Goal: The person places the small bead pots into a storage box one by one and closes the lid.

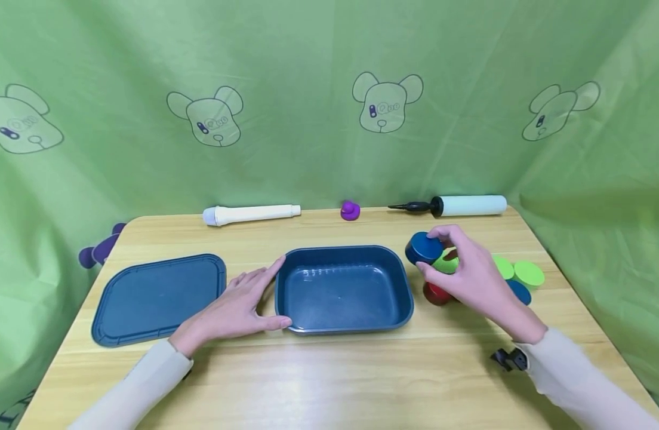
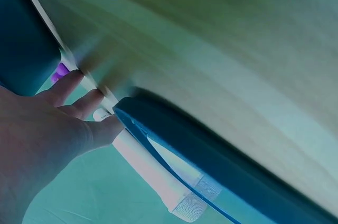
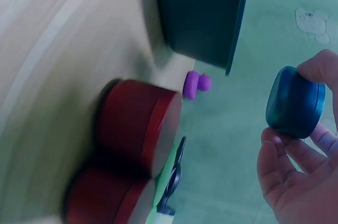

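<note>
Pinching one blue tin (image 1: 424,248) between thumb and fingertips, my right grip (image 1: 476,276) holds it above the surface (image 1: 329,376), just outside the rim of the blue bin (image 1: 344,325), at 2 o'clock from its middle. I keep every clock direction from that middle. My left grip (image 1: 242,304) is spread with straight fingers against the bin's end, index fingertip at the 10 o'clock corner, thumb at the 8 o'clock one.

Counting the rest, I see a second blue tin (image 1: 519,292) at 3 o'clock. Three green tins (image 1: 529,274) show around 2 to 3 o'clock, one partly behind my right grip. I count two red tins (image 3: 138,123) side by side in the right wrist view, standing at 3 o'clock; others may be hidden. One blue lid (image 1: 160,298) lies flat at 9 o'clock, one white microphone (image 1: 254,214) at 10, one purple duck (image 1: 350,211) at 12 and one hand pump (image 1: 471,205) at 2. The green cloth (image 1: 308,167) behind carries four bear heads.

As for containers, the bin is uncovered, its smooth floor in full sight. The tin I hold is capped, so I cannot tell its contents.
</note>
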Motion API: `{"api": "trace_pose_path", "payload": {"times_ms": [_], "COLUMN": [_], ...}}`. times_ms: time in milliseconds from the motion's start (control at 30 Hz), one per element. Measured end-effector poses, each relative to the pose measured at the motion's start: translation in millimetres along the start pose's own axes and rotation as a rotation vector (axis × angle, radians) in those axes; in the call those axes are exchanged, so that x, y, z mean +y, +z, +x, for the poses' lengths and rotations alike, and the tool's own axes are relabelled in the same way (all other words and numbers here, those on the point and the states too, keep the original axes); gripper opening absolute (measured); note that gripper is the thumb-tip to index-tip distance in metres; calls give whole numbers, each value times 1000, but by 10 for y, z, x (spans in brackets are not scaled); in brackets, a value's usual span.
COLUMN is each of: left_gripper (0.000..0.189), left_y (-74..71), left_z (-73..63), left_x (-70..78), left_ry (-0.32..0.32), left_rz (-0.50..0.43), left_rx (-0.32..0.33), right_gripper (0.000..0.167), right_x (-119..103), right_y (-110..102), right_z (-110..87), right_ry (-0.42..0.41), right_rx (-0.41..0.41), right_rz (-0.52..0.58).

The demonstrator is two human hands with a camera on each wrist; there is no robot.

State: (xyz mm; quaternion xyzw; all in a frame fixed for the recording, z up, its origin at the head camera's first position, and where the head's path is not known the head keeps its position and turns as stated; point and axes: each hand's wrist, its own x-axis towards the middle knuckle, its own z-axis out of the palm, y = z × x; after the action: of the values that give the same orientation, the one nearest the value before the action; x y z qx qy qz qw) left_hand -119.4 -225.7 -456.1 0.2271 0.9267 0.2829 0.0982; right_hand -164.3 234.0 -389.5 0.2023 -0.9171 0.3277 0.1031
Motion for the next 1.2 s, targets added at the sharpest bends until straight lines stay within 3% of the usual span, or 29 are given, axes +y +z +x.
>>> {"api": "trace_pose_path", "payload": {"times_ms": [600,1200], "left_gripper": [117,117], "left_y": [14,10], "left_z": [-6,-16], "left_x": [1,2], "left_ry": [-5,-12], "left_rz": [9,-3], "left_rx": [5,6], "right_gripper": [52,51], "right_x": [-207,-663], "right_y": [318,823], "right_z": [206,328], "right_ry": [-93,-75], "right_rx": [-97,-217], "right_rz": [-16,65]}}
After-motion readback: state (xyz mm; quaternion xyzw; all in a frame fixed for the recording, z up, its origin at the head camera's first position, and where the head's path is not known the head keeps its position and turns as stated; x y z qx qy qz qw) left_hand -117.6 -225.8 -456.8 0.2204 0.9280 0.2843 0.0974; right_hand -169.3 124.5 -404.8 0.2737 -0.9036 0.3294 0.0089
